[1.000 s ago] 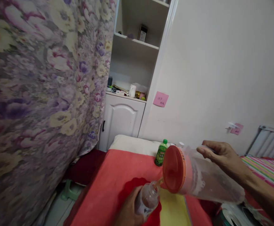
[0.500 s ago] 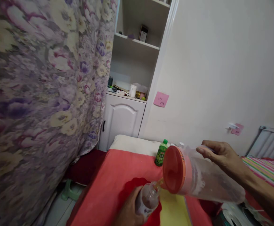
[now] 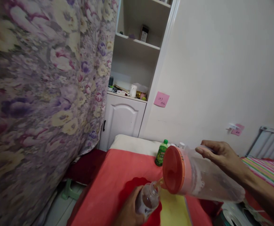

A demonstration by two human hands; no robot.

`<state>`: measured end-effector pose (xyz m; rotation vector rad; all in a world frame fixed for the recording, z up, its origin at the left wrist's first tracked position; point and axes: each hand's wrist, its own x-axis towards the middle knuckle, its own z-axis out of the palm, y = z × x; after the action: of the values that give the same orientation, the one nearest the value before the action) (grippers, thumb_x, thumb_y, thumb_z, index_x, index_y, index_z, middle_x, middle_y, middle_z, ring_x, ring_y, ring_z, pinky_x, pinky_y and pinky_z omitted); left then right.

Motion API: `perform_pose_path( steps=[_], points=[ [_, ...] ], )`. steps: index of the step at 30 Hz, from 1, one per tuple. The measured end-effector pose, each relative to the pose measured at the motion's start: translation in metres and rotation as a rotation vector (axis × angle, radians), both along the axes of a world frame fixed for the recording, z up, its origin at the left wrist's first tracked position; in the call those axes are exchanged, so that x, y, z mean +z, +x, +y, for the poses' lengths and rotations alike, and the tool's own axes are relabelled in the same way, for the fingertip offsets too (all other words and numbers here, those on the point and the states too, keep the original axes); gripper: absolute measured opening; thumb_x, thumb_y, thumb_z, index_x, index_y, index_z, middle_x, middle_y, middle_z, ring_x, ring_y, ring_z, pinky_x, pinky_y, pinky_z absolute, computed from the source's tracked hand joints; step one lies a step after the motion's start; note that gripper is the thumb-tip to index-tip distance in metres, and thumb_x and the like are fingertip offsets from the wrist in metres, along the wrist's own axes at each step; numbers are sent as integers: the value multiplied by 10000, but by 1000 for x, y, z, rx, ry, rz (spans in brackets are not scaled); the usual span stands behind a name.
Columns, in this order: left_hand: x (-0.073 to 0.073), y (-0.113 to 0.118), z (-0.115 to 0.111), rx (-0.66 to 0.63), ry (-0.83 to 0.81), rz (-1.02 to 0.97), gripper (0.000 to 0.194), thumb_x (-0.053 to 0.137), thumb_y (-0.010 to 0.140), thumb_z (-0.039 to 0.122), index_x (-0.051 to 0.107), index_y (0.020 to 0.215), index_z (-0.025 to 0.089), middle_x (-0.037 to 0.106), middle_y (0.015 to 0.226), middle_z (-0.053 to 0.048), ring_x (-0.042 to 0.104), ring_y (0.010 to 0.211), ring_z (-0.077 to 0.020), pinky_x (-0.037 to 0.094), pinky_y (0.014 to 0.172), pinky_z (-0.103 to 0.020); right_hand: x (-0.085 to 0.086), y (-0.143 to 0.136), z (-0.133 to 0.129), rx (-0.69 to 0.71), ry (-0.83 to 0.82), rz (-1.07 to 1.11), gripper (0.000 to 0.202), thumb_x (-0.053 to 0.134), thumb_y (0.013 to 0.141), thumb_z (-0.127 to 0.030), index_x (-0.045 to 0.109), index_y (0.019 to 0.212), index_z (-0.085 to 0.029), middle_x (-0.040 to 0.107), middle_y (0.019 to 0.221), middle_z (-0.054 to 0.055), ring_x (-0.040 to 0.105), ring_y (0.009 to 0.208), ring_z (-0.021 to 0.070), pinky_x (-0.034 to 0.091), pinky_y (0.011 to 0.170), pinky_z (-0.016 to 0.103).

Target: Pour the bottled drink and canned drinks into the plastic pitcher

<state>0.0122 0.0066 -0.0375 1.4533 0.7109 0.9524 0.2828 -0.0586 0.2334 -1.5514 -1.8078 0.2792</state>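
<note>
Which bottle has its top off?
The clear bottle in the left hand: liquid runs into its open mouth. The green bottle wears a green cap, and a white cap shows behind the pitcher.

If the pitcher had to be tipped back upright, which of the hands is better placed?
Probably the right hand: it already holds the tilted pitcher. The left hand is wrapped around the small bottle near the pitcher's orange-red lid.

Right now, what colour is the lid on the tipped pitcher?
The lid is orange-red; it shows best in the head view.
</note>
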Motion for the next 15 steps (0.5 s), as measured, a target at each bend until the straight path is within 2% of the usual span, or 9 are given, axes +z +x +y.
perform_pose_path(
  steps=[3, 9, 15],
  points=[
    [-3, 1, 1, 20, 21, -34, 740, 676, 561, -10, 575, 1240, 268, 726, 1246, -20, 673, 1149, -273, 519, 993, -388, 0, 0, 0, 4, 14, -6, 522, 575, 818, -655, 416, 580, -219, 310, 583, -57, 307, 564, 107, 234, 516, 273],
    [7, 2, -3, 67, 46, 35, 645, 708, 602, 51, 598, 1205, 252, 738, 1210, -32, 690, 1099, -266, 535, 949, -377, 1, -3, 0, -2, 29, -33, 523, 571, 814, -662, 431, 576, -218, 343, 575, -50, 332, 566, 115, 257, 515, 272],
    [4, 0, -2, 28, 22, 4, 729, 652, 556, -24, 589, 1223, 263, 739, 1208, -9, 692, 1092, -259, 538, 923, -370, 1, -3, 2, 13, 26, -34, 518, 577, 819, -654, 444, 577, -216, 357, 565, -52, 339, 559, 112, 250, 513, 273]
  ],
)
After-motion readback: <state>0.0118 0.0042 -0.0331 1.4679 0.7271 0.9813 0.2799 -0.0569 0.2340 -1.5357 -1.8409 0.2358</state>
